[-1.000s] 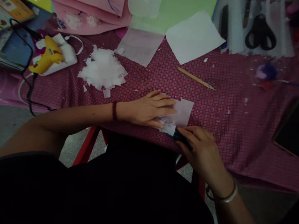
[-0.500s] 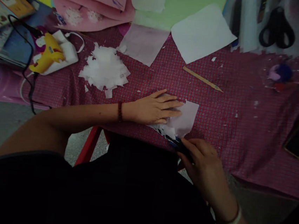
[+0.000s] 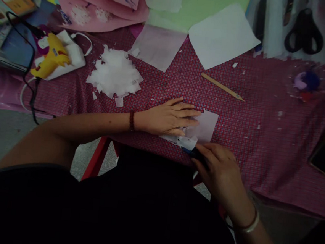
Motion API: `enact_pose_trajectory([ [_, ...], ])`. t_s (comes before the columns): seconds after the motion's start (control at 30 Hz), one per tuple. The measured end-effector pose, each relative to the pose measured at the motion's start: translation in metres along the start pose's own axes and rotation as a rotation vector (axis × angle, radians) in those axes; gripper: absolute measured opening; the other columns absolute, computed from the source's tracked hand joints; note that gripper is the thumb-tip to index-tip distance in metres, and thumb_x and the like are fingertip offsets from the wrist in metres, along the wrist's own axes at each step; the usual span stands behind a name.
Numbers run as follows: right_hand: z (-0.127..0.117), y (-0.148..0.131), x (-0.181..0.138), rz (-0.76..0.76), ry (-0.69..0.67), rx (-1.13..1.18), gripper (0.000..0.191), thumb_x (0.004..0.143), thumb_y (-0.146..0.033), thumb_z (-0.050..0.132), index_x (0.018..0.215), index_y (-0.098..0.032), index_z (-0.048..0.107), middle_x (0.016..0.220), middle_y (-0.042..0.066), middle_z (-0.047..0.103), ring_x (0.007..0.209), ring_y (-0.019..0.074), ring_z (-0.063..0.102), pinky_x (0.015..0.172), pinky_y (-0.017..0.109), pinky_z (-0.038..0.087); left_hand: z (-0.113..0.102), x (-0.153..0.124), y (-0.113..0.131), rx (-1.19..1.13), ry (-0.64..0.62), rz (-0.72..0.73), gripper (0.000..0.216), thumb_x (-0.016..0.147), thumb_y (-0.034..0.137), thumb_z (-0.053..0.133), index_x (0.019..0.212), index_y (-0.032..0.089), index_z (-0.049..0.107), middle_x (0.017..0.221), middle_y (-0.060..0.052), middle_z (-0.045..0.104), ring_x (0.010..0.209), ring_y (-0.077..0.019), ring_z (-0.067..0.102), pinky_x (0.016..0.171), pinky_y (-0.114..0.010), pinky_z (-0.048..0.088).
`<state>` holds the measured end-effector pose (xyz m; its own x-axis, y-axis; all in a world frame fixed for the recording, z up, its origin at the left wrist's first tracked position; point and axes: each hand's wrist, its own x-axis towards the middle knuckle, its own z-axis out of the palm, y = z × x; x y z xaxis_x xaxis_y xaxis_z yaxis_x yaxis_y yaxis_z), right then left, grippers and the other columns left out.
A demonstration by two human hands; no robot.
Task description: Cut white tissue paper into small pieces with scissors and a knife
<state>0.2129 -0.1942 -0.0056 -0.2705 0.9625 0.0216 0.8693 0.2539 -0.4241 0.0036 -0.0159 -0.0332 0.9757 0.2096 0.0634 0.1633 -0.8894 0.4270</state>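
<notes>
My left hand lies flat with its fingers spread, pressing on a whitish sheet of paper at the table's near edge. A smaller white scrap lies over the lower edge of that sheet, below my left fingertips. My right hand is closed around a slim dark tool with a bluish end, held low against the scrap and the paper's near edge. Most of the tool is hidden by my fingers and the dark background, so its kind is unclear.
A pile of white paper pieces is left of centre. Beyond are a pencil, a white sheet and black-handled scissors. A yellow glue gun with a black cord rests on a white power strip.
My right hand and the dark tool have shifted slightly left and up along the paper's near edge. The white scrap now covers dark streaks seen there before. My left hand stays flat.
</notes>
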Motion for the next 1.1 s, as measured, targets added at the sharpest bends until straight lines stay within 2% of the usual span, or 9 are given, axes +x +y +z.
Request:
enact_pose_trajectory([
  [0.17,-0.003,-0.006,0.009,-0.031,-0.013,-0.025,0.029,0.093,-0.022,0.060,0.121,-0.013,0.065,0.106,0.015,0.069,0.093,0.0314,0.063,0.079,0.046,0.052,0.000,0.000,0.001,-0.003,-0.002,-0.014,0.048,0.097,0.045,0.052,0.141,0.027,0.055,0.156,-0.006,0.046,0.144,-0.0281,0.037,0.122,-0.050,0.016],
  [0.33,-0.002,-0.010,0.006,-0.022,-0.057,0.005,0.029,0.094,-0.021,0.060,0.121,-0.014,0.063,0.104,0.014,0.068,0.092,0.0303,0.062,0.080,0.047,0.053,0.000,0.001,0.002,0.005,-0.001,-0.025,0.050,0.094,0.040,0.057,0.142,0.028,0.054,0.157,-0.005,0.044,0.144,-0.0285,0.037,0.122,-0.050,0.017],
  [0.6,0.002,-0.004,-0.028,0.014,-0.059,0.040,0.033,0.094,-0.024,0.061,0.127,-0.019,0.058,0.106,0.012,0.066,0.092,0.0284,0.063,0.079,0.046,0.054,0.001,0.001,0.004,-0.029,0.007,-0.029,0.050,0.092,0.037,0.061,0.140,0.026,0.055,0.156,-0.008,0.046,0.144,-0.0302,0.037,0.121,-0.052,0.017],
  [0.73,-0.008,0.009,-0.051,0.042,-0.058,0.139,0.034,0.094,-0.024,0.063,0.127,-0.022,0.059,0.107,0.010,0.066,0.092,0.0268,0.064,0.079,0.046,0.055,-0.007,-0.002,-0.004,-0.191,0.110,-0.035,0.043,0.097,0.040,0.051,0.135,0.021,0.058,0.144,-0.012,0.057,0.134,-0.0263,0.048,0.115,-0.047,0.031],
  [0.8,-0.016,0.020,-0.062,0.071,0.014,0.145,0.034,0.093,-0.026,0.064,0.127,-0.023,0.060,0.108,0.011,0.066,0.094,0.0269,0.065,0.080,0.045,0.056,-0.013,-0.006,-0.006,-0.279,0.182,-0.072,0.038,0.099,0.039,0.045,0.127,0.019,0.062,0.129,-0.013,0.065,0.120,-0.0228,0.057,0.105,-0.041,0.041],
  [0.87,-0.022,0.034,-0.070,0.133,0.151,0.075,0.034,0.092,-0.030,0.066,0.125,-0.022,0.063,0.107,0.011,0.066,0.094,0.0280,0.065,0.083,0.047,0.056,-0.020,-0.011,-0.003,-0.319,0.197,-0.105,0.032,0.099,0.036,0.045,0.114,0.018,0.067,0.110,-0.011,0.070,0.104,-0.0201,0.062,0.094,-0.036,0.047],
  [0.97,-0.025,0.053,-0.073,0.238,0.337,-0.096,0.036,0.089,-0.036,0.069,0.120,-0.018,0.067,0.102,0.013,0.070,0.094,0.0316,0.065,0.085,0.053,0.055,-0.028,-0.015,0.011,-0.267,0.117,-0.130,0.022,0.094,0.031,0.054,0.096,0.016,0.070,0.094,-0.009,0.070,0.089,-0.0190,0.062,0.085,-0.033,0.048],
  [1.1,-0.022,0.068,-0.065,0.288,0.368,-0.163,0.036,0.090,-0.040,0.066,0.116,-0.015,0.069,0.097,0.014,0.071,0.092,0.0320,0.064,0.085,0.053,0.056,-0.031,-0.014,0.028,-0.174,-0.037,-0.125,0.017,0.089,0.026,0.060,0.099,0.015,0.070,0.097,-0.010,0.068,0.092,-0.0217,0.061,0.088,-0.035,0.046],
])
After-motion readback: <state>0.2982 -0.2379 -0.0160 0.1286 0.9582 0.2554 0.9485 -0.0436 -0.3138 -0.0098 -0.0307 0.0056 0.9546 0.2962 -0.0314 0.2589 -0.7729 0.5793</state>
